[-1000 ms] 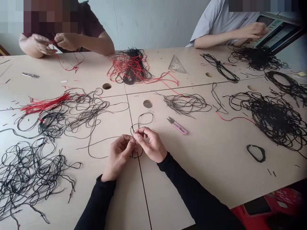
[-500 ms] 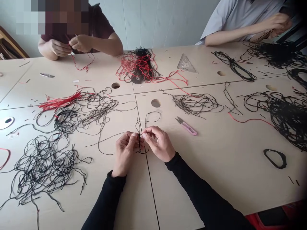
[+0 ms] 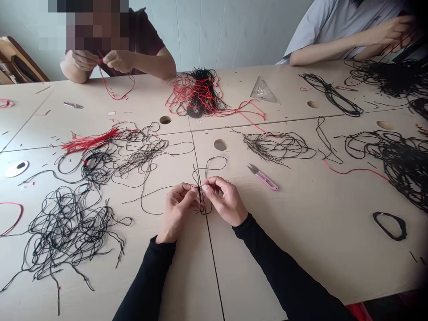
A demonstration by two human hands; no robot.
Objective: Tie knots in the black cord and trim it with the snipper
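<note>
Between my two hands is a thin black cord (image 3: 201,203) with a small dark knot in it. My left hand (image 3: 180,209) pinches the cord from the left, thumb against fingers. From the right, my right hand (image 3: 227,200) grips it close by with thumb and forefinger. A loop of the cord (image 3: 216,164) stands out beyond my fingertips, and loose ends hang below the knot. The exact crossing of the strands is hidden by my fingers. Pink-handled thread snips (image 3: 263,177) lie to the right of my right hand, blades toward the upper left.
Tangled black cords (image 3: 70,232) spread over the left of the table, with a red cord bundle (image 3: 90,139) behind. A red and black pile (image 3: 200,91), a clear set square (image 3: 264,90) and more black cords (image 3: 408,156) lie farther off. Two people work cords across the table.
The whole view has shifted slightly, so things sit a little farther right. My hands keep their pinch on the cord. The person at the far left has raised a red cord higher.
</note>
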